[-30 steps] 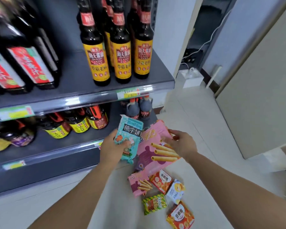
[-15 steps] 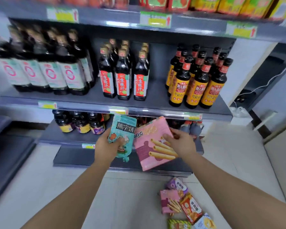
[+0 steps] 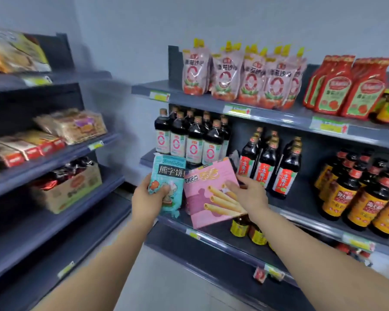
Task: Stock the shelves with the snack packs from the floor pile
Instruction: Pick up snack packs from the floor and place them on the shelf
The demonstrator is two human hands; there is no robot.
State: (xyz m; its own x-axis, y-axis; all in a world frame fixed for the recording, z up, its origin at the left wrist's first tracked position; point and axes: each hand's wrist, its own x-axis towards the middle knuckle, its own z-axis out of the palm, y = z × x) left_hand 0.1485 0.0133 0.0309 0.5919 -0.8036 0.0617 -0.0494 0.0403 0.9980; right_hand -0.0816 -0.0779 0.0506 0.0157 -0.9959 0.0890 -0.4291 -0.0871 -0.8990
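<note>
The left hand [image 3: 149, 198] grips the soft teal snack pouch [image 3: 166, 182]; the right hand [image 3: 249, 194] pinches the stiff pink wafer box [image 3: 211, 194] by its edge. Both 2 packs are held up before the sauce-bottle shelf [image 3: 301, 212] and look light, the pouch crushable.

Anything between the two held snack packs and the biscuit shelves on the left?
Nothing visible. The left hand holds the teal biscuit pack, the right hand the pink wafer-roll box, in open aisle beside the left shelving. Dark sauce bottles stand behind the packs, not toward it.
</note>
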